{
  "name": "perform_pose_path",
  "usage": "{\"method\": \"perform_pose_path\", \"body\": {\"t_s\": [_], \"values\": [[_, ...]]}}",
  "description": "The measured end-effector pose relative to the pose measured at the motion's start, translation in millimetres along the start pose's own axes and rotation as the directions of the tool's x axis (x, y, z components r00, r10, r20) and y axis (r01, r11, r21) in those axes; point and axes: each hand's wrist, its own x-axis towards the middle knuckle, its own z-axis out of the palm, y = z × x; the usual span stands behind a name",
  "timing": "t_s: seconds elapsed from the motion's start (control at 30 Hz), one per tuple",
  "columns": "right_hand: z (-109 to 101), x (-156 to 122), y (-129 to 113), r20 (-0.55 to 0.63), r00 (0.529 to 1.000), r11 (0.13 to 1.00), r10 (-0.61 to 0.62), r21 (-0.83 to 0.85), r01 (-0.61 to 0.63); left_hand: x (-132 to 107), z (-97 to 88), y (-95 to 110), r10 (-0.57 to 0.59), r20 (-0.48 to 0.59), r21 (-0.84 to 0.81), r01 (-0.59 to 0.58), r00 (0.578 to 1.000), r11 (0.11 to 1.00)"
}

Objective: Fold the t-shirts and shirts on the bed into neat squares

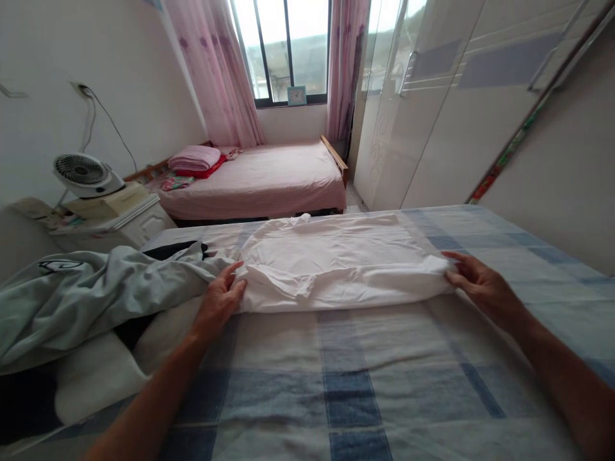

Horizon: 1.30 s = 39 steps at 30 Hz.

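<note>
A white cloth garment (331, 246), perhaps a shirt, lies spread on the bed, its near part folded over in a wrinkled band. My left hand (223, 294) pinches the left end of that band between thumb and fingers. At the opposite end, my right hand (473, 275) grips the right corner, which is a little blurred. The garment's far edge rests on the bed with a small bunched bit at its top. Just left of my left hand is a grey-green garment (110, 282) with a dark print, lying in a loose heap.
Under everything is a blue-and-white checked bedsheet (346, 384). Beyond it stands a second bed (288, 173) with pink bedding and a folded pink blanket (195, 157). A fan (86, 173) sits on a cabinet (139, 221) at left. White wardrobes (432, 109) line the right.
</note>
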Motion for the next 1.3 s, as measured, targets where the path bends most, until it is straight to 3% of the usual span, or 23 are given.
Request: {"method": "perform_pose_path", "body": {"t_s": [0.07, 0.13, 0.2, 0.3, 0.4, 0.53, 0.7, 0.87, 1.0, 1.17, 1.3], "values": [[4.1, 0.3, -0.8, -0.077, 0.997, 0.997, 0.007, 0.077, -0.001, 0.4, 7.3, -2.6, 0.082, -0.138, 0.051, -0.076, 0.987, 0.996], [5.6, 1.6, 1.5, -0.100, 0.995, 0.997, 0.027, 0.071, -0.020, 0.5, 10.1, -5.4, 0.173, -0.193, 0.216, -0.130, 0.966, 0.968], [4.0, 2.9, 5.7, -0.022, 0.999, 0.998, 0.045, -0.052, -0.046, 1.2, 8.8, -7.9, 0.203, -0.151, 0.418, -0.124, 0.967, 0.900], [-0.8, 4.0, 8.8, 0.134, 0.987, 0.990, 0.092, -0.118, -0.077, 4.7, 4.1, -9.9, 0.125, -0.076, 0.580, -0.058, 0.989, 0.813], [-1.6, 3.6, 4.7, 0.184, 0.975, 0.992, 0.124, 0.001, -0.126, 8.9, 1.5, -8.6, 0.092, -0.048, 0.566, -0.049, 0.995, 0.823], [6.3, 1.7, -3.5, 0.147, 0.986, 0.997, 0.081, -0.011, -0.080, 10.0, 3.2, -4.9, 0.178, 0.054, 0.401, -0.185, 0.982, 0.897], [13.6, -0.6, -6.6, -0.082, 0.994, 0.992, -0.072, -0.111, 0.062, 8.9, 6.1, -10.8, 0.327, -0.130, 0.291, -0.280, 0.936, 0.915], [14.7, 1.6, 5.8, 0.064, 0.990, 0.964, -0.122, -0.229, 0.134, 13.3, 4.6, -24.2, 0.326, -0.079, 0.435, -0.262, 0.942, 0.862], [17.8, 5.3, 19.1, 0.004, 0.985, 0.935, -0.171, -0.315, 0.163, 15.4, 6.8, -30.8, 0.441, -0.060, 0.560, -0.335, 0.896, 0.758], [19.5, 3.4, 16.7, -0.002, 0.976, 0.818, -0.220, -0.546, 0.183, 6.6, 12.4, -22.3, 0.537, -0.022, 0.792, -0.313, 0.844, 0.524], [21.0, 11.4, -4.4, -0.032, 0.946, 0.756, -0.322, -0.610, 0.237, 8.6, 14.0, -1.6, 0.586, 0.173, 0.784, -0.470, 0.792, 0.404]]}}
